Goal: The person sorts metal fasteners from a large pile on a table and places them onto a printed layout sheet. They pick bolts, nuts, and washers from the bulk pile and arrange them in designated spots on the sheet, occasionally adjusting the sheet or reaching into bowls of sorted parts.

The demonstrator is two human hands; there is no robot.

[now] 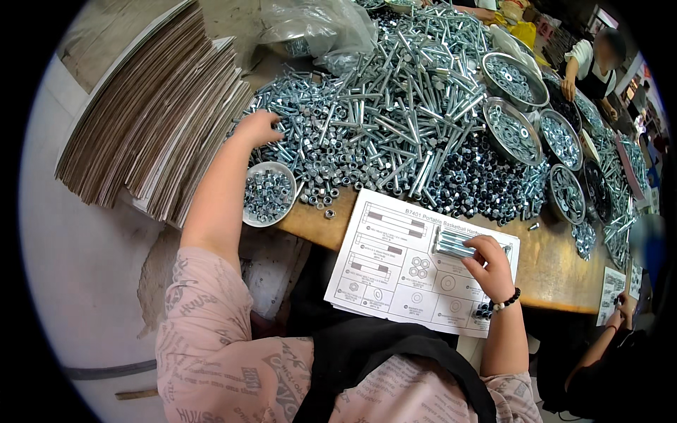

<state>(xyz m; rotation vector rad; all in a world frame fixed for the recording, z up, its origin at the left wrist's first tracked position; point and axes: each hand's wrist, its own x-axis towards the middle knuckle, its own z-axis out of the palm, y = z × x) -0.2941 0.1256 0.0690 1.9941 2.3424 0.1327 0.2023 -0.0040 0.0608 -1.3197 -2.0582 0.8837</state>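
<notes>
My left hand (258,129) is over the left side of the hardware heap, beside short bolts (285,92) and loose nuts (317,141). Its thumb and forefinger are apart, and nothing shows between them. A white bowl of nuts (268,195) stands just below that wrist. On the right, my right hand (490,268) curls its fingers round the ends of several long bolts (451,242), which lie side by side on a printed parts sheet (395,310). Dark-centred nuts (484,310) rest on the sheet near the beaded bracelet (508,300).
Long bolts (416,77) form a high heap behind the sheet, with black-ringed nuts (479,176) to its right. Metal bowls of washers (513,130) line the right. Stacked cardboard (141,113) stands at left. Beyond the table, a co-worker (592,67) reaches in; another's hand (624,307) is lower right.
</notes>
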